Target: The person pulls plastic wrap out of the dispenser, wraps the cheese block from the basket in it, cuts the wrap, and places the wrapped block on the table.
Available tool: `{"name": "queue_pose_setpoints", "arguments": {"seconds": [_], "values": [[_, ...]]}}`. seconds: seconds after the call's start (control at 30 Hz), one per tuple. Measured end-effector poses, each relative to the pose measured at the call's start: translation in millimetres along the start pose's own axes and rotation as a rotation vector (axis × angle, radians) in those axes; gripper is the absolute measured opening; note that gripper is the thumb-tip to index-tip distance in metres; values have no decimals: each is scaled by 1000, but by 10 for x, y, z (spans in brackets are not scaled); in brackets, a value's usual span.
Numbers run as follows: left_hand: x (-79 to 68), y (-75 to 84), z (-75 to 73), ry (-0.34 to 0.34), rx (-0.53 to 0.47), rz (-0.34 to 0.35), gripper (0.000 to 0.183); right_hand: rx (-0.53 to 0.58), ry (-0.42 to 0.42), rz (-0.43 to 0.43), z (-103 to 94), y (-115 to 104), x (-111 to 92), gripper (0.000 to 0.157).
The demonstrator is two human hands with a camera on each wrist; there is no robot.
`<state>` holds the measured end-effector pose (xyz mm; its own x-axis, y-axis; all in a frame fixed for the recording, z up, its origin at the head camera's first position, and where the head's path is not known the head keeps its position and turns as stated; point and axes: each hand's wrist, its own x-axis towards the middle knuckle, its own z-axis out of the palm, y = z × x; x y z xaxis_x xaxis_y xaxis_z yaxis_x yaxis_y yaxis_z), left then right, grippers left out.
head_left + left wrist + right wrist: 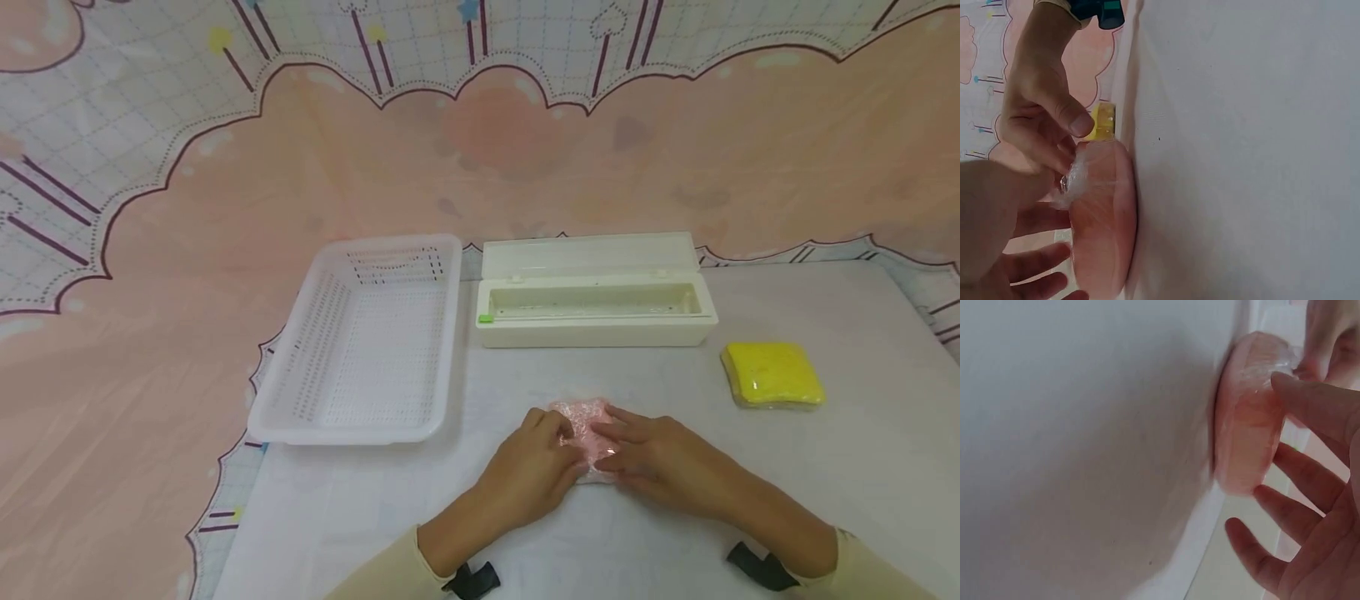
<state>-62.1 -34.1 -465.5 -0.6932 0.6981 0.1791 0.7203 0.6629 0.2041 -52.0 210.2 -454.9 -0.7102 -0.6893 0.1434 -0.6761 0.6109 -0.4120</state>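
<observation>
A soft pink block (585, 421) in clear plastic film lies on the white tabletop, between both hands. At its left side in the head view, my left hand (528, 462) has curled fingers and pinches the bunched plastic wrap (1074, 178). My right hand (663, 458) lies over the block's right side with fingers extended. Its thumb touches the film and its fingertips rest along the block's edge in the right wrist view. Part of the block is hidden beneath the hands.
A white perforated basket (453, 350) stands at the left. Behind the hands is a long cream box (600, 336) with its lid raised and a green piece (486, 318) at its left end. A yellow wrapped block (772, 373) sits at the right. Patterned cloth hangs behind.
</observation>
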Motion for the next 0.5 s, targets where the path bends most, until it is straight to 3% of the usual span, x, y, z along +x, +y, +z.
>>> {"name": "queue_pose_setpoints", "arguments": {"seconds": [0.1, 0.27, 0.5], "values": [[-31, -48, -5, -34, 2, 32, 22, -27, -14, 10, -22, 2, 3, 34], [-16, -140, 31, -84, -148, -9, 16, 18, -38, 11, -30, 71, 20, 35], [29, -199, 83, -55, -230, -61, 10, 54, -176, 19, -26, 161, 35, 46]]}}
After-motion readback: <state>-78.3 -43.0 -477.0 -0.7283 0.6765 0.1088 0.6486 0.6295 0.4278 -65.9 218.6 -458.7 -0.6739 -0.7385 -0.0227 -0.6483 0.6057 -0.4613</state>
